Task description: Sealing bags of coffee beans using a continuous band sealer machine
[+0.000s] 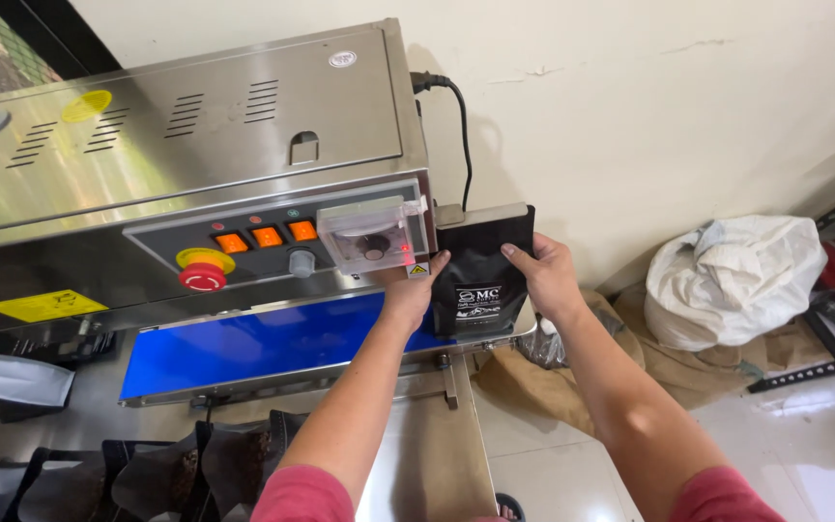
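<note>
A black stand-up pouch (482, 271) with a white label stands upright on the right end of the blue conveyor belt (244, 348) of a stainless steel sealing machine (195, 135). My left hand (416, 288) grips the pouch's left edge, and my right hand (543, 275) grips its right edge near the top. The pouch's top sits by the machine's entry slot at the right end.
The machine's front panel has a red stop button (202, 276), three orange switches (267, 236) and a knob. Several open black pouches (166, 474) stand below the belt at left. A white sack (736, 275) and brown sacks lie on the floor at right.
</note>
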